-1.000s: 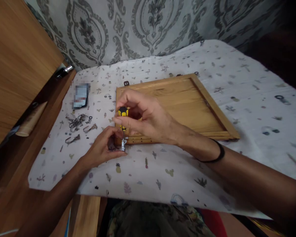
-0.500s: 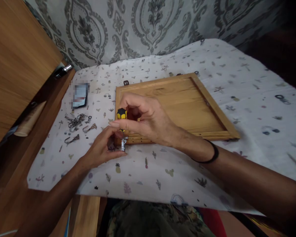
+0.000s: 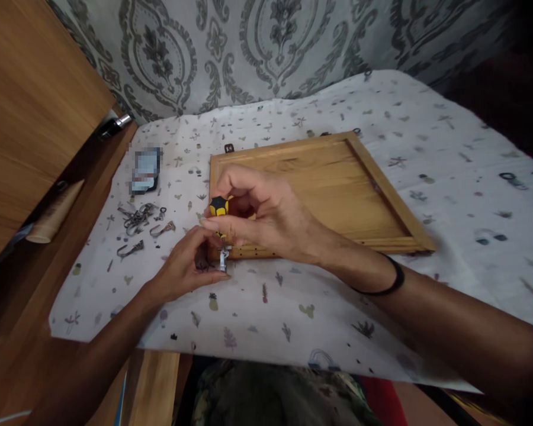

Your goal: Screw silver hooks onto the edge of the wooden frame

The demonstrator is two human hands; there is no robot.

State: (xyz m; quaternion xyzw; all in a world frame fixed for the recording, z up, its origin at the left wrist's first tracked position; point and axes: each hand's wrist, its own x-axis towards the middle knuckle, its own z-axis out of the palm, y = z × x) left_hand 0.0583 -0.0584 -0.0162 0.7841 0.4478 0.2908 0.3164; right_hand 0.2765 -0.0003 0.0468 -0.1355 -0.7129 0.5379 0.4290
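A yellow and black screwdriver [image 3: 219,206] stands nearly upright, its handle pinched between the thumb and fingers of my right hand [image 3: 262,216]. Its tip points down at a small metal hook [image 3: 223,260] on the near left corner of a wooden frame [image 3: 373,244]. My left hand [image 3: 182,266] is curled around that hook, thumb below it and fingers by the screwdriver's shaft. The screw, if there is one, is too small to make out. The frame lies flat on the patterned cloth, partly covered by my right hand.
Several loose metal hooks [image 3: 140,219] lie on the cloth [image 3: 257,319] to the left. Behind them is a partly blurred phone-like object [image 3: 146,171]. A beige tube [image 3: 55,213] rests by the wooden panel [image 3: 35,106] at far left. A dark clip [image 3: 229,148] sits at the frame's back edge.
The screwdriver's handle has turned slightly in my right hand's fingers. Both hands stay at the same corner of the frame, and the view has shifted a little.
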